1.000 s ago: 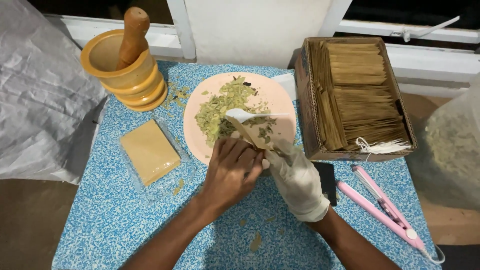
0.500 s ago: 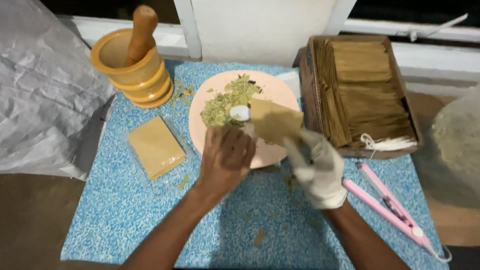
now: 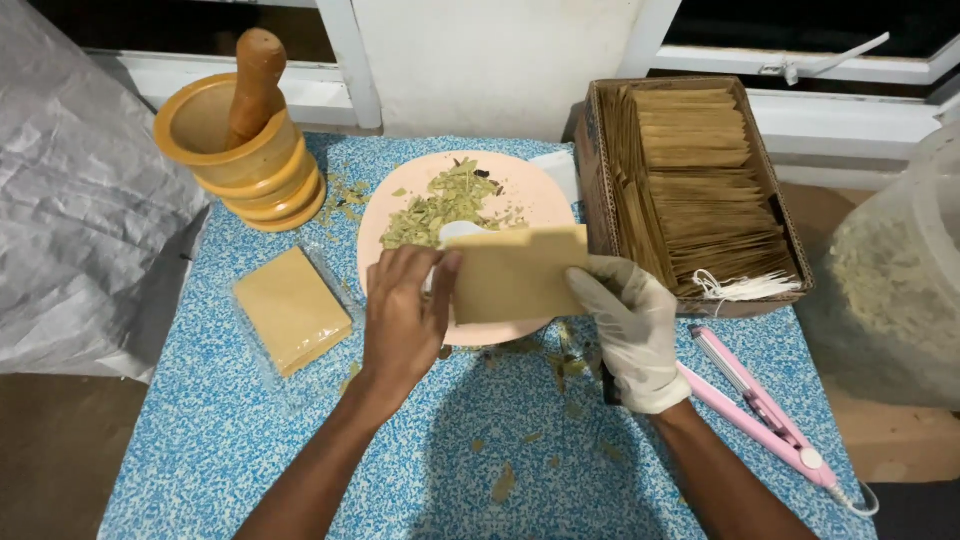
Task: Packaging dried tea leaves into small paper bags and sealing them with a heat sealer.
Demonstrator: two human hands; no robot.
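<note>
Since half a second ago, both hands have lifted the tan paper pouch (image 3: 515,273) from a tilted hold to a level one, flat side toward the camera, above the near edge of the pink plate (image 3: 400,200).

Seen from the head camera, the bare left hand (image 3: 402,315) pinches the pouch's left edge, fingers closed on the paper, and a small white scoop (image 3: 458,232) shows just behind its fingertips. The gloved right hand (image 3: 632,325) closes its grip on the right edge, thumb in front. Dried green leaves (image 3: 440,205) lie piled on the plate behind the pouch, and loose bits are scattered on the blue speckled tabletop (image 3: 200,440).

1 risk, as I judge it: if the pouch tips or its mouth sags, leaves could spill past the plate onto the tabletop, because only 2 edge pinches support it.

Compared with a second ago, the pouch sat lower and edge-on over the plate; now it is raised and broadside. Nearby, unchanged, stand the wooden mortar and pestle (image 3: 240,140), a flat stack of pouches (image 3: 292,308), the cardboard box (image 3: 595,170) of pouches and the pink sealer (image 3: 760,410).
</note>
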